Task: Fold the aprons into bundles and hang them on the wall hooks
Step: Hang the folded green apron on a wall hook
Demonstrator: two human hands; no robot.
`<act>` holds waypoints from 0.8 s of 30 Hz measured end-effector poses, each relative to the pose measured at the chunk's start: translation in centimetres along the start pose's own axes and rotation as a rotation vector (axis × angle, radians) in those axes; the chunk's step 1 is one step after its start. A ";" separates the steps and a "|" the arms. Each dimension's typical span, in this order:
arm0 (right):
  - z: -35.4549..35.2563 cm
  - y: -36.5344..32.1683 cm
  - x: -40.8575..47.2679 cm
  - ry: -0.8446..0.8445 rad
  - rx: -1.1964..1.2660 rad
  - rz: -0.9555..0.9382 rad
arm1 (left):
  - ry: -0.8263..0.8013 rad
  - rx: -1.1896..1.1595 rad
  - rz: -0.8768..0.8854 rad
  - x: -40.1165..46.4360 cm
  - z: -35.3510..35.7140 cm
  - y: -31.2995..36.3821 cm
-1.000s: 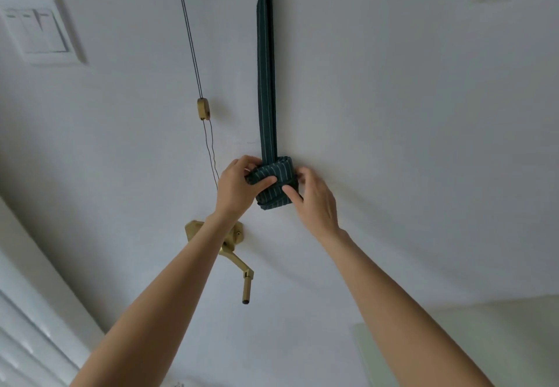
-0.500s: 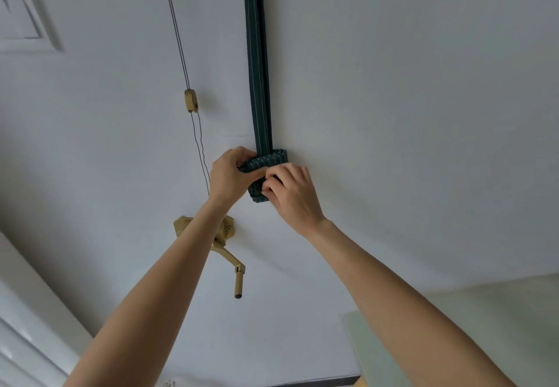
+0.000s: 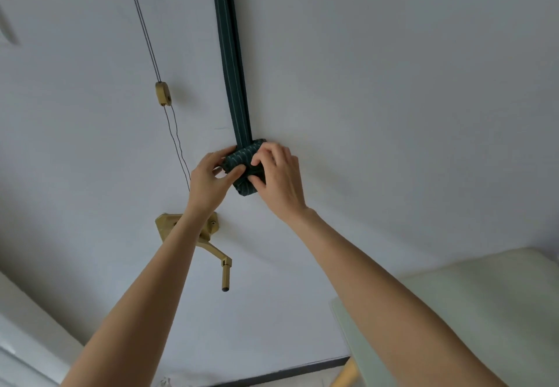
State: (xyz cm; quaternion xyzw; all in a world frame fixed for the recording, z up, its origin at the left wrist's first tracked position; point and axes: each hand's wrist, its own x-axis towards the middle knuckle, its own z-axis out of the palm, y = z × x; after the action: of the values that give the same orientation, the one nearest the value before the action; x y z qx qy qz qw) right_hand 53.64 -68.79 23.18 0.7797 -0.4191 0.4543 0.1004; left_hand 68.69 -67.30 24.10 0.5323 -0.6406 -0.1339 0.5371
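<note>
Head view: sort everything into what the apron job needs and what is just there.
Job: dark green striped apron bundle, its long strap, left hand, right hand.
Just there: brass crank handle, thin cord with brass pulley, pale cushioned seat.

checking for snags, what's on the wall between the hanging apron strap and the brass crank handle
In the head view, the left hand and forearm cross between the apron strap and brass crank handle; otherwise the wall is bare.
</note>
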 end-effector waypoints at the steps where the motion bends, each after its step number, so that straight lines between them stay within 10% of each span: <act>1: -0.6 0.5 -0.4 -0.012 0.048 0.024 | 0.011 0.062 0.028 -0.5 0.1 0.1; 9: -10.5 4.5 -8.0 0.145 0.087 0.014 | 0.300 0.476 0.462 -8.2 4.4 4.6; 16: -25.4 7.6 -25.7 -0.072 -0.218 0.193 | -0.332 0.220 0.710 -21.1 17.6 12.3; 24: -42.8 6.7 -53.0 -0.663 -0.213 0.945 | -1.122 0.315 0.626 -42.1 33.0 22.9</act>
State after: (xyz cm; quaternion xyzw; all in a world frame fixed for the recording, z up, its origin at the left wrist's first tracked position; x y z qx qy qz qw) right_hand 9.41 -20.20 3.92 0.5945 -0.7735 0.1371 -0.1719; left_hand 22.89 -36.65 5.33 0.2428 -0.9595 -0.1330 0.0513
